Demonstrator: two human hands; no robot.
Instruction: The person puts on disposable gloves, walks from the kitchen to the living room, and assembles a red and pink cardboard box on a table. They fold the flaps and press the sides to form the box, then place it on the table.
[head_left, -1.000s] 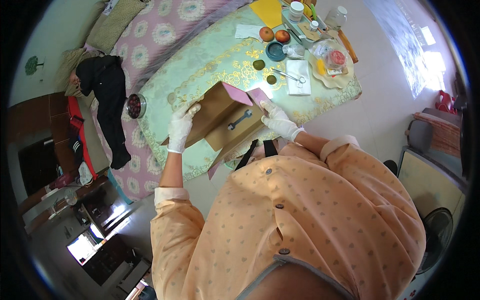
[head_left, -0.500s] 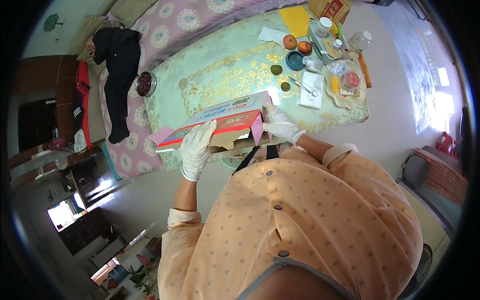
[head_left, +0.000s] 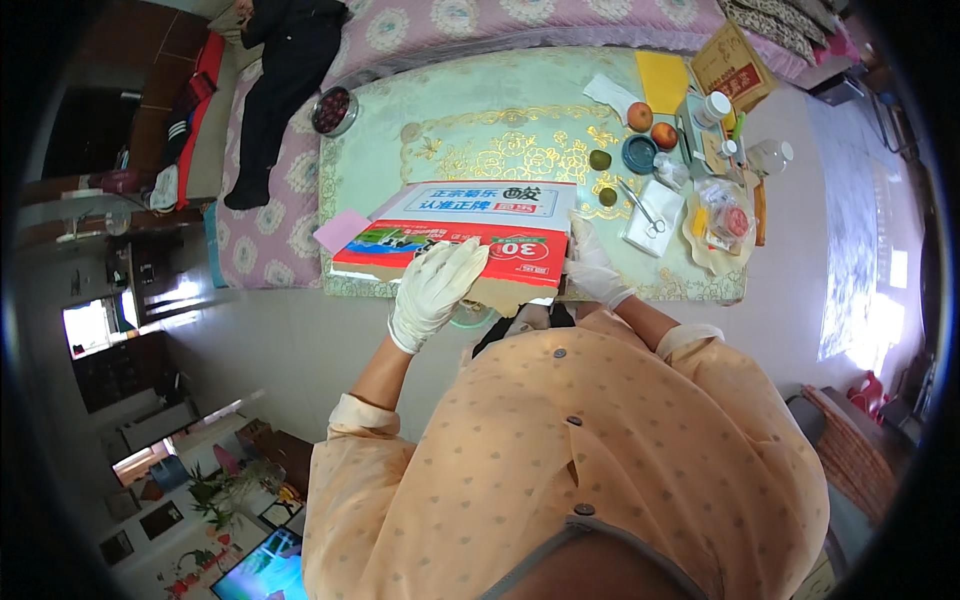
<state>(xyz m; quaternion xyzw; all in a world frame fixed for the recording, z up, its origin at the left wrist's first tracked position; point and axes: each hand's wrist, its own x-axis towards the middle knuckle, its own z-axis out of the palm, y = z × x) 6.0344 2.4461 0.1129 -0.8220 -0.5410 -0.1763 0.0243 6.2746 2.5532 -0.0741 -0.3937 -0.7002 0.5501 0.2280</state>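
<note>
A red, white and blue cardboard box (head_left: 465, 212) lies tilted at the near edge of the table, its near flap torn and brown along the rim. My left hand (head_left: 435, 292), in a white glove, grips the near red flap with its fingers laid over the top; the thumb is hidden. Also gloved, my right hand (head_left: 592, 262) holds the box's right side, fingers along the edge and partly behind it. A pink flap (head_left: 343, 231) sticks out at the box's left end. Right of the box, scissors (head_left: 648, 213) rest on white tissues (head_left: 655, 232).
Two green fruits (head_left: 603, 178), apples (head_left: 639, 117), a dark blue bowl (head_left: 640, 153) and a bottle (head_left: 712, 108) stand on the right of the table (head_left: 400, 130). A bowl of dark red fruit (head_left: 334, 110) is at the left corner. A person in black (head_left: 285, 80) lies on the sofa.
The box has turned so its printed face shows more fully and its near flap lies flatter. My left hand has slid farther over the flap. The whole view has shifted.
</note>
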